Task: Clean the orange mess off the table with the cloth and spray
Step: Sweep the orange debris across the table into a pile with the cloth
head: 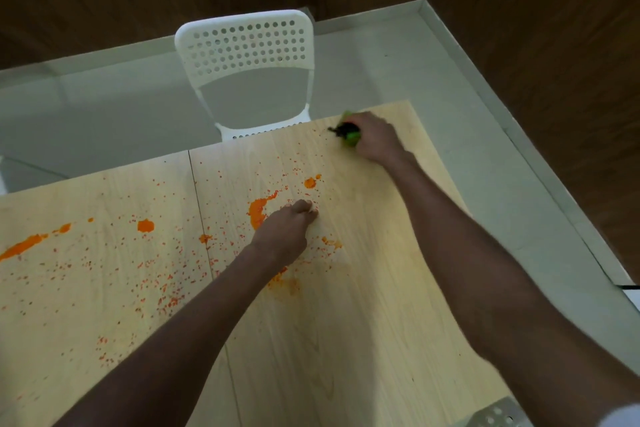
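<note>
Head view: orange paint-like splatter (258, 211) covers the pale wooden table (346, 340), unwiped; right hand (375, 139) grips the green spray bottle (349, 135) near the far right corner, left hand (287, 232) loosely curled, empty; no cloth visible.

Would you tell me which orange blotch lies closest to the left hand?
The big curved blotch just left of the left hand's knuckles; the round one and the long streak lie far off leftward.

mess (258, 212): orange | table (363, 305): pale woodgrain | chair (244, 45): white, perforated | bottle (350, 135): green, black

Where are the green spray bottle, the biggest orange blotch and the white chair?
green spray bottle (350, 138): head view, green body below the fingers.
biggest orange blotch (257, 212): head view, its middle.
white chair (246, 45): head view, perforated backrest.
</note>
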